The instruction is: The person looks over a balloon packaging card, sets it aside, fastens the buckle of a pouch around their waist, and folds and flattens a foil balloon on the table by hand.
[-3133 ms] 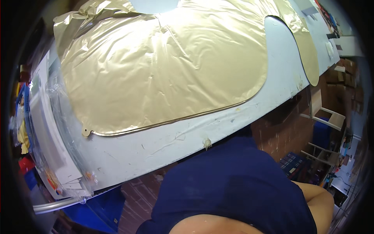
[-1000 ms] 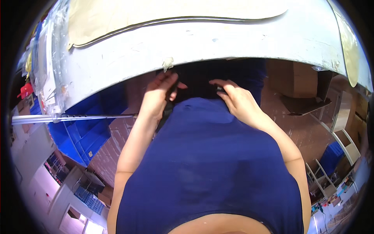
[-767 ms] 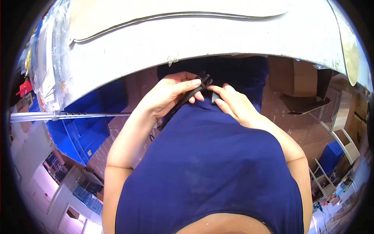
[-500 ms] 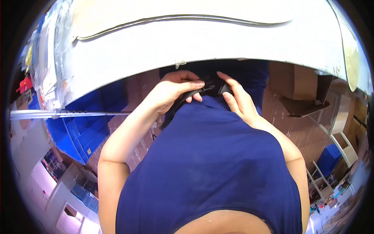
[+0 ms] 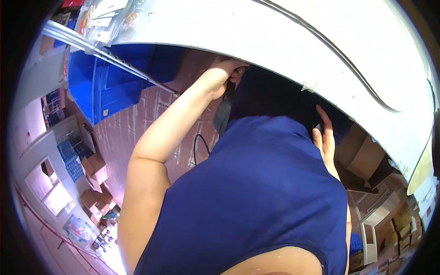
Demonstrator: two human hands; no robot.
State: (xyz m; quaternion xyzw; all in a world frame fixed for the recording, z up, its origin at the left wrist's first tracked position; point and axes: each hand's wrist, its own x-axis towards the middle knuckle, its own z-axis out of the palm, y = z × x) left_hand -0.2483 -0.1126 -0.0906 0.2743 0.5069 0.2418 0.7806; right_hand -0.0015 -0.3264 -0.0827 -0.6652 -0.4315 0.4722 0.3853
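My left hand point(image 5: 225, 75) is under the near edge of the white table, its fingers curled and partly hidden by the edge. It is closed on a black strap point(image 5: 223, 110), which hangs down beside my dark blue top point(image 5: 256, 183). To the right, my right hand point(image 5: 326, 140) is by my waist. Its index finger points up, and its thumb is against a small dark piece with a bright glint, too small and shaded to name. Deep shadow covers my lap between the hands.
The white table point(image 5: 293, 55) crosses the top, with a dark curved line along it. Blue bins point(image 5: 107, 91) stand under its left part, beside a metal bar point(image 5: 123, 66). A black cable point(image 5: 196, 146) loops over the worn floor. Cardboard point(image 5: 364, 156) lies at the right.
My body and view have turned, so the table now slants down to the right. My hands have moved apart, the left toward the table edge, the right to the side of my waist.
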